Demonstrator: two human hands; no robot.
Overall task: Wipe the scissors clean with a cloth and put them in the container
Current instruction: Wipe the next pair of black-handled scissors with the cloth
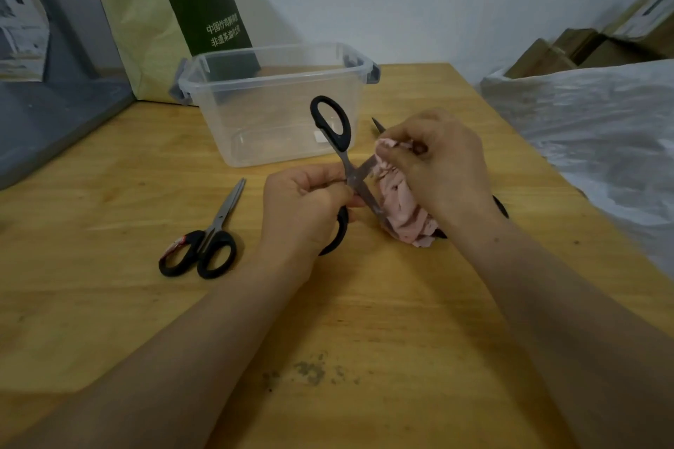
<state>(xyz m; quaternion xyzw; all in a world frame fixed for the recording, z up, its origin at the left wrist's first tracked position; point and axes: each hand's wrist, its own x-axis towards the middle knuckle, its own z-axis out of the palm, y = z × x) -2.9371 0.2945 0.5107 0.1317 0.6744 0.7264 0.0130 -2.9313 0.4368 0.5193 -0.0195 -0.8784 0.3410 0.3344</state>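
My left hand [302, 208] grips a pair of black-handled scissors [332, 124] spread wide open above the table, one handle loop raised, the other below my palm. My right hand [441, 164] holds a pink cloth [405, 211] pinched around one blade, whose tip shows beyond my fingers. A second pair of black-handled scissors [208, 241] lies closed on the wooden table [109, 193] to the left. The clear plastic container [270, 91] stands behind the hands, with nothing visible inside.
A dark green and yellow bag [175, 11] leans against the wall behind the container. A grey board [47, 113] is at the left. White plastic sheeting [601, 128] and cardboard boxes [583, 47] lie right of the table. A black object [501, 206] peeks from behind my right wrist.
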